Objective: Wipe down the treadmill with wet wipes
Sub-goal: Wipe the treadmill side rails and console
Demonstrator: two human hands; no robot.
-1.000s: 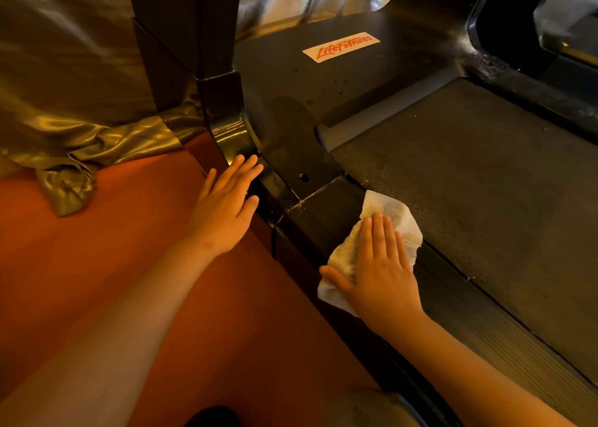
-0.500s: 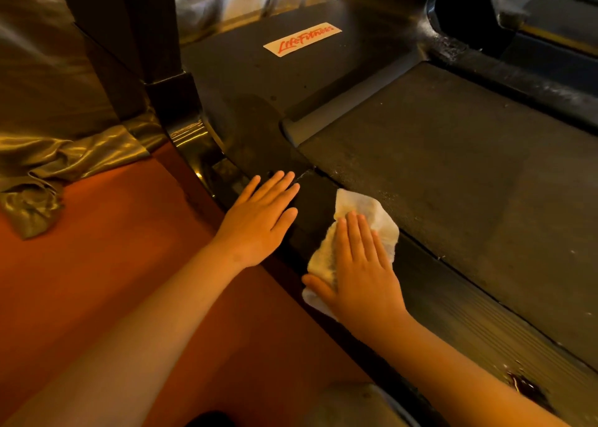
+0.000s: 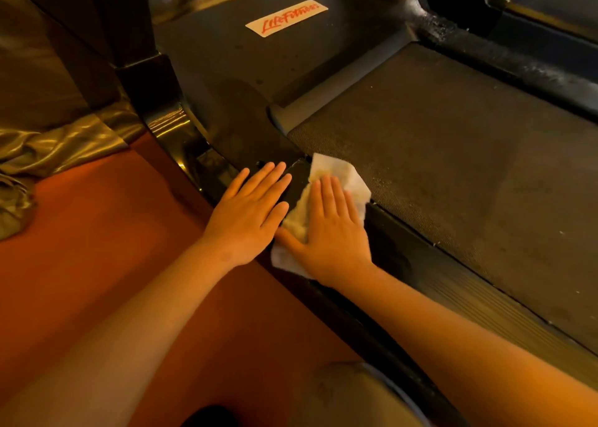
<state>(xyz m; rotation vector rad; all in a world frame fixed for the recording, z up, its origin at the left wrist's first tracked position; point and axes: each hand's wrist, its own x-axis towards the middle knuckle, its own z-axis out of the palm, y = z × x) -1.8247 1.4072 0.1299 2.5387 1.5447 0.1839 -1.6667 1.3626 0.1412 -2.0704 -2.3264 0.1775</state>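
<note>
The black treadmill (image 3: 226,71) fills the right half of the head view, with its grey belt (image 3: 453,168) and a ribbed side rail (image 3: 469,297) along the near edge. A white wet wipe (image 3: 333,171) lies crumpled on the rail's front end, beside the belt's corner. My right hand (image 3: 330,232) presses flat on the wipe with straight fingers. My left hand (image 3: 249,213) rests flat on the rail's outer edge, right beside the wipe, fingers straight and holding nothing.
An orange-red floor (image 3: 97,248) runs along the left of the treadmill. A dark upright post (image 3: 106,22) rises from the treadmill's front left corner. Shiny gold fabric (image 3: 48,148) is bunched on the floor behind it. A white logo sticker (image 3: 286,17) sits on the motor cover.
My left hand has slid right along the treadmill's edge until it sits next to the wipe. My right hand has pushed the wipe forward toward the belt's front corner.
</note>
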